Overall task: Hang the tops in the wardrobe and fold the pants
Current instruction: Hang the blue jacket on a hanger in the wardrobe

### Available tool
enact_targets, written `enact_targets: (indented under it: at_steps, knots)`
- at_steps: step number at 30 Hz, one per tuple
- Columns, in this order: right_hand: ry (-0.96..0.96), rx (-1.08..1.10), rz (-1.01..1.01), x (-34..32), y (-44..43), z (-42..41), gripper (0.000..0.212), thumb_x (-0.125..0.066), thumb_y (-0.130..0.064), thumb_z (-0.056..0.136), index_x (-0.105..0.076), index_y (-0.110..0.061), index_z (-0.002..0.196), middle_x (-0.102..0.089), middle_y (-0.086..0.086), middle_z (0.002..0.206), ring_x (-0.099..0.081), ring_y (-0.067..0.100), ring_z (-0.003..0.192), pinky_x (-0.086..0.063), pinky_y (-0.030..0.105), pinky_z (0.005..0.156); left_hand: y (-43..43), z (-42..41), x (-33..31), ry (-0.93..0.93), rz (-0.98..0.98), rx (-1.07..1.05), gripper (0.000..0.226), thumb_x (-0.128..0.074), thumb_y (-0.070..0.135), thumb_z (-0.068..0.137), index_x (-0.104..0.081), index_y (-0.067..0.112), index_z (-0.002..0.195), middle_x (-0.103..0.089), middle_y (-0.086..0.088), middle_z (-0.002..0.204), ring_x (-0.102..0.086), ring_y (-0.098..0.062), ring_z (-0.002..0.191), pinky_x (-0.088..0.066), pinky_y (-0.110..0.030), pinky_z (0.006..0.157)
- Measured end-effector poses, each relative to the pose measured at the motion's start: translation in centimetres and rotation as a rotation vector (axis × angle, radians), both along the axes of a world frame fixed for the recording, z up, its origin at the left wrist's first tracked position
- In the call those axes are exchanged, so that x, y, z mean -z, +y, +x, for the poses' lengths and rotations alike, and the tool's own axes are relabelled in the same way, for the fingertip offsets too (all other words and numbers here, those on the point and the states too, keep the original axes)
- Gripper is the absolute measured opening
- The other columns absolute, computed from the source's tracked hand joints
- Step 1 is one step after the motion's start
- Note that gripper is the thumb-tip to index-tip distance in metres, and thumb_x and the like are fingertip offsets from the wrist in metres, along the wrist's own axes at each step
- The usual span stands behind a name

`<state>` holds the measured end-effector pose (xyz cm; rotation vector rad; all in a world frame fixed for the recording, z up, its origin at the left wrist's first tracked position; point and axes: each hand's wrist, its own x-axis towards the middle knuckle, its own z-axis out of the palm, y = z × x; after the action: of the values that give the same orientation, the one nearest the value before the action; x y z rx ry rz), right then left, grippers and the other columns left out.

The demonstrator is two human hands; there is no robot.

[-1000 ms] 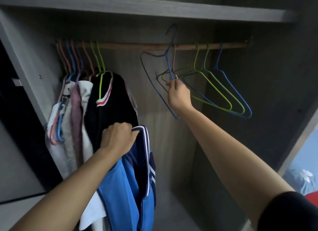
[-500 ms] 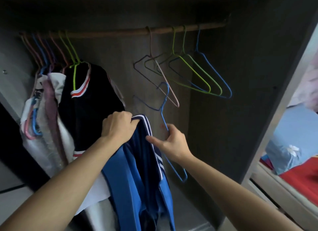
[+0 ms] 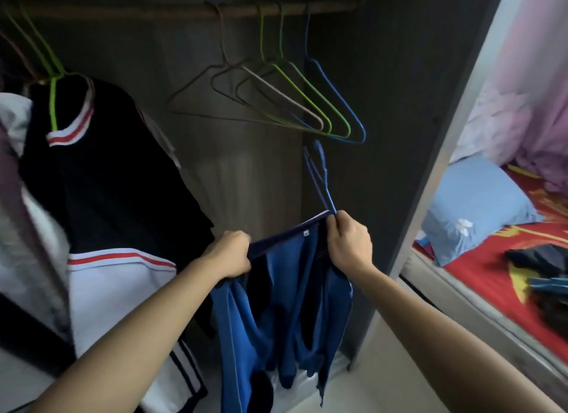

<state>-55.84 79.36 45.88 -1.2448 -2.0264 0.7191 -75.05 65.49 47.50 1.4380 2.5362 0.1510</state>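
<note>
The lower part of the thin blue wire hanger (image 3: 319,179) was hidden. Only its narrow upper end rose above the right hand (image 3: 349,243), and whether the rest sat inside the garment could not be told. At the left edge the pale and purple hanging clothes (image 3: 18,166) were blurred and cut off by the frame, and the brown wooden rail (image 3: 184,11) was dim in the shadow at the top of the wardrobe.

The bright-blue fabric top with a navy neckband (image 3: 292,305) hung in front of the open wardrobe, below the rail and not on it. Its neckband was stretched taut between the two hands and its body drooped in loose folds towards the floor. The left hand (image 3: 229,252) gripped the neckband's left end in a closed fist. The right hand's fingers were curled tight on the right end, where the hanger's wire met them.

A small white label (image 3: 305,233) sat inside the neckband – too small to read.

A bunch of empty wire hangers in brown, green and blue (image 3: 292,105) hung on the rail above. To the left hung a black top with a red-and-white striped collar (image 3: 116,173). Past the wardrobe's side lay a light-blue pillow (image 3: 473,209) on a red bedsheet (image 3: 479,277), with dark clothes (image 3: 541,259) near it.
</note>
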Motion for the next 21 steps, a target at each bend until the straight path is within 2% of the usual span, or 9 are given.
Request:
enact_targets:
  at_steps: [2, 5, 8, 10, 12, 14, 17, 18, 21]
  knots:
    - [-0.013, -0.010, 0.059, -0.1, 0.0, 1.2, 0.040, -0.037, -0.043, 0.103, -0.043, -0.013, 0.077, -0.058, 0.001, 0.074, -0.057, 0.030, 0.073, -0.046, 0.041, 0.065, 0.5, -0.3, 1.7, 0.001, 0.078, -0.062, 0.009, -0.064, 0.020, 0.085, -0.060, 0.019, 0.077, -0.064, -0.005, 0.085, -0.062, -0.022, 0.070, -0.055, -0.034, 0.060]
    - [-0.032, 0.030, 0.088, 0.3, 0.6, 3.0, 0.041, -0.037, -0.044, 0.103, -0.045, -0.011, 0.079, -0.058, 0.001, 0.073, -0.055, 0.029, 0.073, -0.044, 0.040, 0.064, 1.3, -0.6, 2.5, 0.022, 0.117, -0.142, 0.027, -0.060, 0.040, 0.092, -0.062, 0.024, 0.071, -0.063, -0.003, 0.077, -0.062, -0.024, 0.066, -0.050, -0.030, 0.055]
    - [-0.073, 0.083, 0.088, 1.3, 1.6, 4.7, 0.042, -0.037, -0.046, 0.103, -0.047, -0.012, 0.079, -0.060, 0.003, 0.075, -0.057, 0.032, 0.076, -0.043, 0.040, 0.064, 2.1, -0.7, 2.9, -0.117, 0.091, -0.176, 0.046, -0.055, 0.059, 0.089, -0.065, 0.021, 0.066, -0.065, -0.001, 0.071, -0.062, -0.022, 0.063, -0.041, -0.026, 0.051]
    - [-0.087, 0.116, 0.091, 1.9, 2.0, 5.8, 0.042, -0.037, -0.045, 0.103, -0.046, -0.013, 0.078, -0.060, 0.004, 0.075, -0.057, 0.034, 0.078, -0.039, 0.039, 0.063, 2.7, -0.4, 3.3, -0.152, 0.070, -0.144, 0.052, -0.054, 0.063, 0.088, -0.063, 0.017, 0.065, -0.065, 0.000, 0.068, -0.062, -0.020, 0.061, -0.033, -0.024, 0.046]
    - [-0.059, 0.151, 0.101, 2.3, 2.5, 6.8, 0.041, -0.039, -0.041, 0.104, -0.044, -0.012, 0.076, -0.063, 0.009, 0.078, -0.058, 0.038, 0.080, -0.038, 0.040, 0.063, 3.0, 0.3, 3.2, -0.129, 0.086, -0.086, 0.051, -0.061, 0.063, 0.084, -0.069, 0.015, 0.069, -0.065, -0.002, 0.068, -0.060, -0.015, 0.057, -0.032, -0.024, 0.041]
    - [-0.023, 0.182, 0.108, 2.7, 3.2, 8.1, 0.039, -0.041, -0.038, 0.104, -0.044, -0.012, 0.075, -0.065, 0.014, 0.080, -0.058, 0.039, 0.081, -0.039, 0.041, 0.064, 3.2, 0.8, 2.9, -0.152, 0.123, -0.004, 0.054, -0.070, 0.062, 0.077, -0.072, 0.009, 0.071, -0.063, -0.002, 0.063, -0.054, -0.012, 0.052, -0.029, -0.017, 0.037]
    - [-0.030, 0.151, 0.078, 3.7, 3.9, 10.0, 0.039, -0.044, -0.037, 0.103, -0.044, -0.012, 0.073, -0.057, 0.004, 0.069, -0.058, 0.035, 0.075, -0.037, 0.037, 0.062, 3.9, 1.0, 1.7, -0.229, 0.129, 0.090, 0.054, -0.074, 0.061, 0.073, -0.065, 0.009, 0.063, -0.050, 0.003, 0.052, -0.045, -0.010, 0.047, -0.027, -0.019, 0.041]
    - [-0.033, 0.140, 0.072, 4.1, 3.9, 10.5, 0.038, -0.045, -0.036, 0.103, -0.045, -0.012, 0.073, -0.054, 0.001, 0.067, -0.058, 0.034, 0.073, -0.036, 0.036, 0.062, 4.2, 1.2, 1.4, -0.269, 0.147, 0.111, 0.050, -0.074, 0.058, 0.075, -0.063, 0.011, 0.061, -0.047, 0.005, 0.051, -0.044, -0.009, 0.047, -0.028, -0.021, 0.044]
    - [-0.003, 0.119, 0.024, 5.1, 3.5, 11.4, 0.030, -0.050, -0.030, 0.101, -0.054, -0.014, 0.076, -0.053, -0.006, 0.067, -0.057, 0.026, 0.072, -0.033, 0.033, 0.063, 5.7, 2.2, 0.7, -0.443, 0.274, 0.141, 0.033, -0.073, 0.031, 0.087, -0.057, 0.015, 0.062, -0.044, 0.006, 0.054, -0.041, -0.009, 0.052, -0.030, -0.026, 0.050]
